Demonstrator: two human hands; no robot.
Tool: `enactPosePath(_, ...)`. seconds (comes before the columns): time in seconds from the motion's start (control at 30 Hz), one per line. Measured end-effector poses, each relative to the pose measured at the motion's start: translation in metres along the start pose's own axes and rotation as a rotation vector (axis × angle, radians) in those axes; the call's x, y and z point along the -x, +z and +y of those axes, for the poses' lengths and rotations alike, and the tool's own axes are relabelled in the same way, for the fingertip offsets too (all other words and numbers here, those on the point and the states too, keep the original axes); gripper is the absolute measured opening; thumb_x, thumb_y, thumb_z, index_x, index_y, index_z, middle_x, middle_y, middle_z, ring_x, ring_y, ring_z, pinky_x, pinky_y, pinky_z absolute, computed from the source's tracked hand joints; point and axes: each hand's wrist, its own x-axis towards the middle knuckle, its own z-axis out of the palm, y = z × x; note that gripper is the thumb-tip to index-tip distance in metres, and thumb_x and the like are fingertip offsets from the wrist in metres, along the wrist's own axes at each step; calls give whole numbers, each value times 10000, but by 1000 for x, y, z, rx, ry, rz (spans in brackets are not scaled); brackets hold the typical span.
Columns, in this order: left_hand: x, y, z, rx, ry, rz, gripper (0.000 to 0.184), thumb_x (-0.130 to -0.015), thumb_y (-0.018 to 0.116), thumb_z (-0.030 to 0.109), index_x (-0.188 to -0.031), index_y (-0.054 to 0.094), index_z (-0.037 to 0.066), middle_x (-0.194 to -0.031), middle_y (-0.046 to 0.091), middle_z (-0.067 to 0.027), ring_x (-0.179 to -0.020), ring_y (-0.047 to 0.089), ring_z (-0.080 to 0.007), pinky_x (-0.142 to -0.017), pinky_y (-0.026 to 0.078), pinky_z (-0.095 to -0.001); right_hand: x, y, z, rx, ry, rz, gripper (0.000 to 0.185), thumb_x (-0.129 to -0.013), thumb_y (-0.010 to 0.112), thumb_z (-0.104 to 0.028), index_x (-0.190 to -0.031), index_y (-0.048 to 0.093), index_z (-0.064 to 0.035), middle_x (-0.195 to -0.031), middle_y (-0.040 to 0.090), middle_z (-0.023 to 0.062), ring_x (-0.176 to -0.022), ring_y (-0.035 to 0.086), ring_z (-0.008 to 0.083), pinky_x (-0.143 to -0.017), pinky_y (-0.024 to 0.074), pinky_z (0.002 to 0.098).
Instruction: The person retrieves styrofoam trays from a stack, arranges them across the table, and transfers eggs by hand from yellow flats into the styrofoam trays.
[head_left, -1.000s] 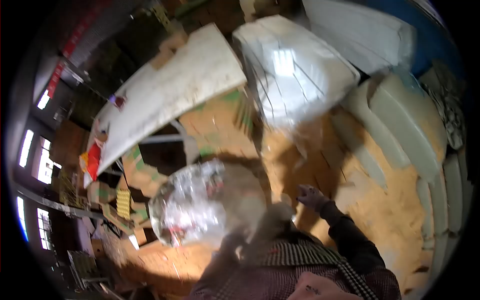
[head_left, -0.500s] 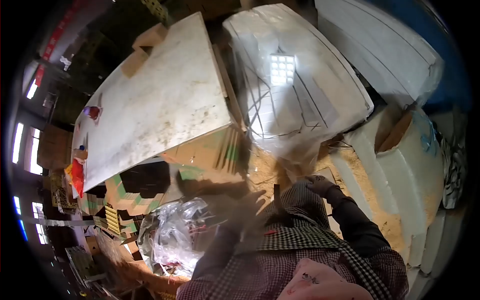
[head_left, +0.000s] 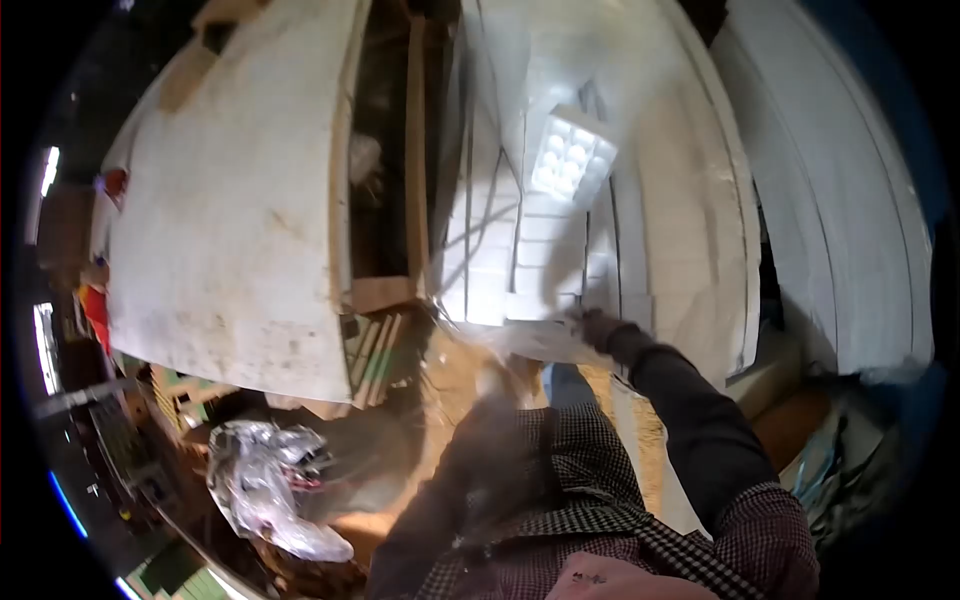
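Observation:
My right hand (head_left: 592,328) reaches to the near edge of a plastic-wrapped stack of white boxes (head_left: 490,270). Its fingers are dark and blurred, and whether they grip anything is hidden. Low in front of my body, my left hand (head_left: 497,382) is smeared by motion, a little short of the stack's plastic film (head_left: 530,342). Dark straps or cords cross the boxes. On top of them lies a bright white object with a grid of round cells (head_left: 573,158).
A stained white table (head_left: 230,220) stands at left, with folded cardboard (head_left: 377,362) under its near corner. Crumpled clear plastic (head_left: 262,490) lies at lower left. Another wrapped white stack (head_left: 800,190) is on the right. Red items (head_left: 95,312) sit at the table's far left.
The view has moved up to the wrapped stack, which now looks nearer. My right hand has come from beside my body to its edge. The bagged plastic has shifted toward the lower left.

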Motion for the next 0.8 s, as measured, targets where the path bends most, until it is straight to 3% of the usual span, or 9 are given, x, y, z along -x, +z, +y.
enactPosePath(0.1, -94, 8, -66, 124, -72, 91, 350, -971, 551, 92, -1303, 528, -16, -1265, 590, -138, -1169, 578, -214, -915, 517, -299, -84, -22, 55, -155, -100, 290, 475, -932, 571, -266, -1375, 512, -103, -1354, 550, 212, -1224, 542, 369, -1042, 443, 432)
enactPosePath(0.17, -174, -1, -120, 192, -83, 147, 386, -948, 582, 80, -1305, 500, -40, -1276, 583, -168, -1163, 588, -241, -887, 544, -312, -127, -49, 66, 10, -117, 243, 520, -927, 584, -269, -1398, 480, -76, -1396, 521, 193, -1263, 517, 361, -1062, 423, 438)
enactPosePath(0.27, -252, -3, -157, 271, -114, 193, 428, -925, 612, 69, -1307, 471, -63, -1287, 576, -198, -1158, 597, -267, -858, 570, -326, -205, -84, 105, -372, -303, 743, 670, -873, 638, -224, -1480, 382, -102, -1526, 393, 104, -1413, 348, 248, -1113, 350, 374)
enactPosePath(0.33, -275, 2, -175, -437, 223, -19, 418, -935, 622, 113, -1303, 473, -20, -1305, 542, -186, -1165, 586, -281, -882, 578, -343, -188, -171, 72, 99, -290, 1267, 653, -839, 694, -159, -1433, 436, -75, -1452, 467, 119, -1343, 414, 291, -1067, 381, 422)
enactPosePath(0.37, -290, -8, -208, -1221, 495, -38, 427, -938, 634, 140, -1310, 470, 8, -1310, 530, -178, -1168, 581, -288, -890, 583, -357, -175, -209, 53, 494, -267, 1465, 580, -837, 708, -145, -1377, 512, -63, -1381, 537, 146, -1269, 491, 334, -1032, 414, 443)
enactPosePath(0.4, -304, -17, -239, -1638, 803, 32, 436, -940, 645, 167, -1317, 468, 36, -1314, 518, -171, -1171, 577, -294, -898, 589, -371, -184, -227, 51, 414, -458, 1437, 454, -853, 700, -143, -1290, 595, -78, -1260, 622, 132, -1126, 579, 344, -960, 474, 425)
enactPosePath(0.5, -344, 21, -238, -266, 574, -20, 522, -922, 548, 100, -1431, 432, 108, -1474, 399, -133, -1342, 426, -300, -1017, 506, -402, -233, -190, 72, 344, -617, 789, 392, -870, 675, -163, -1255, 604, -139, -1131, 679, 69, -1021, 629, 298, -844, 540, 393)
enactPosePath(0.57, -355, 34, -223, 194, 466, -16, 563, -916, 516, 78, -1468, 420, 133, -1527, 359, -120, -1399, 376, -302, -1057, 478, -412, -261, -134, 97, 465, -489, 572, 447, -911, 651, -280, -1315, 556, -113, -1216, 639, 120, -1127, 595, 314, -951, 498, 425)
enactPosePath(0.8, -363, 31, -162, 543, -367, 324, 528, -979, 514, 82, -1489, 377, 88, -1542, 312, -170, -1345, 455, -294, -1043, 494, -349, -285, -39, 120, 372, -281, 812, 675, -826, 729, -398, -1366, 498, -66, -1363, 537, 170, -1238, 499, 373, -1057, 405, 464)
